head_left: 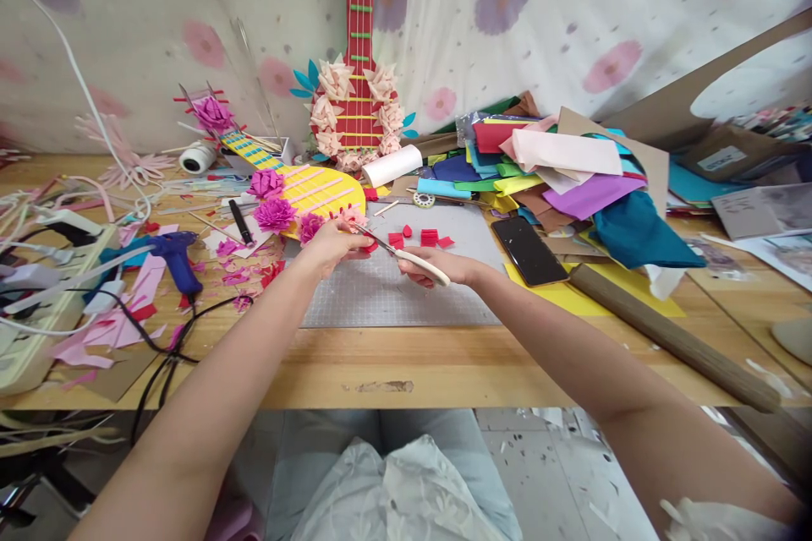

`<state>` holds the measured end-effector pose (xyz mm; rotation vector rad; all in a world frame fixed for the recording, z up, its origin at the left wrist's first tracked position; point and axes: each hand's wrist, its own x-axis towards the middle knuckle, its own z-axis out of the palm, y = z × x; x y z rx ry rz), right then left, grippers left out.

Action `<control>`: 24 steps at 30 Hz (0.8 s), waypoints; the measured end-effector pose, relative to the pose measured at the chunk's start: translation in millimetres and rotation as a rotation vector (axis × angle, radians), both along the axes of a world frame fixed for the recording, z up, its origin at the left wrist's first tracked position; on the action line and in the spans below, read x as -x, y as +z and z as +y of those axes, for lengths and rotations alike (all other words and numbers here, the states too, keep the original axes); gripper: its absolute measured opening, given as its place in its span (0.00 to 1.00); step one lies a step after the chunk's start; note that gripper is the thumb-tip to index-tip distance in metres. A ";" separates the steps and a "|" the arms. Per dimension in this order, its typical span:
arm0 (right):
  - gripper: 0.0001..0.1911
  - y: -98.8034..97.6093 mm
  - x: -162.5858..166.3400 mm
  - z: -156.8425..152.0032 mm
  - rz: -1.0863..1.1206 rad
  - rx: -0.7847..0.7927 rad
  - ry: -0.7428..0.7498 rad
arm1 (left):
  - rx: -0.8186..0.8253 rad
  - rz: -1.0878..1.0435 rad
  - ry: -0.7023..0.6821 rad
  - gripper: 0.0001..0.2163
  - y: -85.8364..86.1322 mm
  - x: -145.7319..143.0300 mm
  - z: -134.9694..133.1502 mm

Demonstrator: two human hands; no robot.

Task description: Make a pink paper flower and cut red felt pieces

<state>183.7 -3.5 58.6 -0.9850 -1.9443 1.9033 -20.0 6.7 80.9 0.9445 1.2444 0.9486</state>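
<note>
My right hand (415, 268) is closed round the handle of white-handled scissors (426, 264), whose blades point left toward my other hand. Between the fingers of my left hand (334, 247) is a small red paper piece (370, 246), partly hidden by the fingers and close to the blade tips. Several cut red pieces (430, 237) lie on the grey cutting mat (399, 304) just beyond my hands. Behind my left hand rests a yellow paper guitar (323, 192) trimmed with pink and purple paper flowers (275, 214).
A red guitar (359, 114) with pale flowers stands against the curtain. Coloured paper (564, 154) is heaped at the right, near a phone (529, 249) and a brown roll (672, 334). At left lie a blue glue gun (174, 258), cables, a power strip (57, 313) and paper scraps.
</note>
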 end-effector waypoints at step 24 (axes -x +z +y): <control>0.18 -2.7 20.1 11.4 0.209 0.290 -0.243 | -0.240 0.035 0.022 0.24 -2.1 19.5 -3.8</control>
